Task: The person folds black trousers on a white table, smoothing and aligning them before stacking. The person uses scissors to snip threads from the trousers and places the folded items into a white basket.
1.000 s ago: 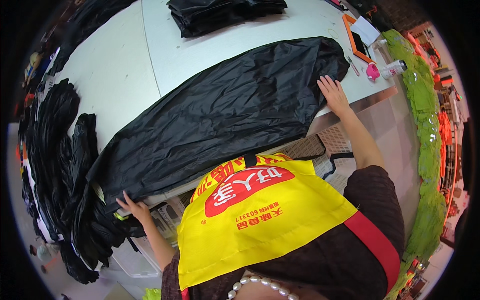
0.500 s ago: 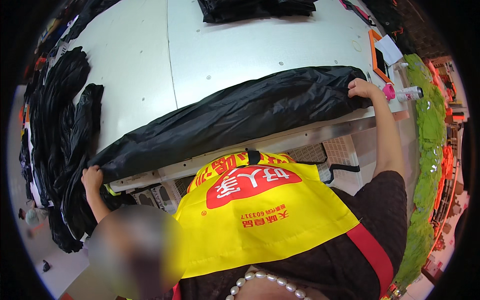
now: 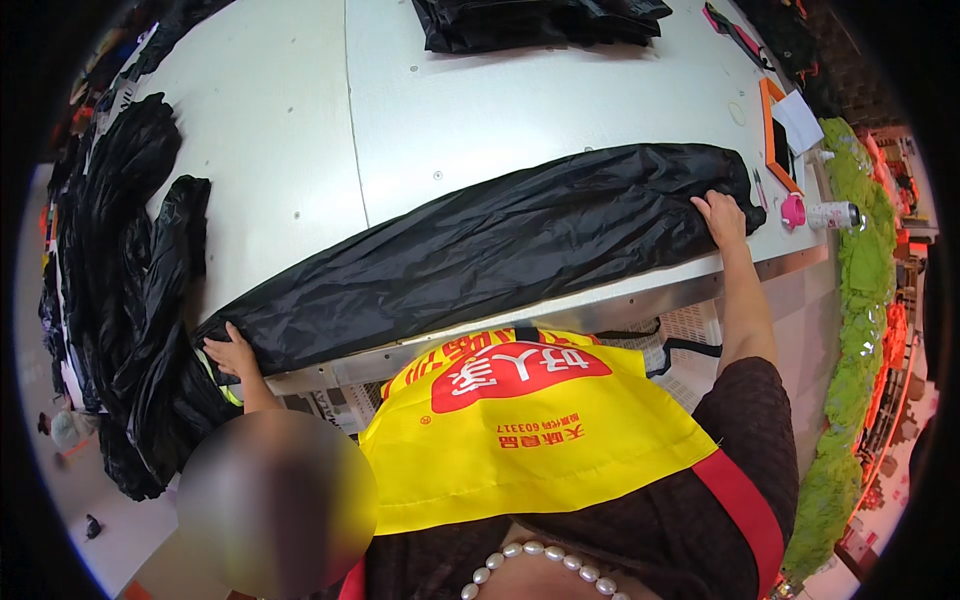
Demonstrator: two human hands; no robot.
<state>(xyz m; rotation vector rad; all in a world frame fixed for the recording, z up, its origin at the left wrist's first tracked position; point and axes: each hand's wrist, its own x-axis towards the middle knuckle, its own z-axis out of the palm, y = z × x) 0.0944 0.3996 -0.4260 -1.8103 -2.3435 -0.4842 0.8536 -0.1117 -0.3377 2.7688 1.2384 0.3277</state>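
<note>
A long black crinkled garment [image 3: 480,250] lies folded lengthwise across the near edge of the white table [image 3: 300,150]. My left hand [image 3: 232,355] presses on its left end at the table's edge, fingers spread. My right hand [image 3: 720,217] rests flat on its right end, fingers bent over the fabric. Both arms are stretched wide apart. A yellow and red apron [image 3: 520,420] covers my front below the table edge.
A heap of black garments [image 3: 130,290] hangs over the table's left side. Another folded black stack [image 3: 530,20] lies at the far edge. An orange frame with white paper [image 3: 785,130], a pink round object [image 3: 793,212] and a spray can [image 3: 830,214] sit at the right. Green fabric [image 3: 850,330] runs along the right.
The black garment has been folded narrower and drawn toward the table's near edge. Both my hands moved outward to its two ends and stayed there.
</note>
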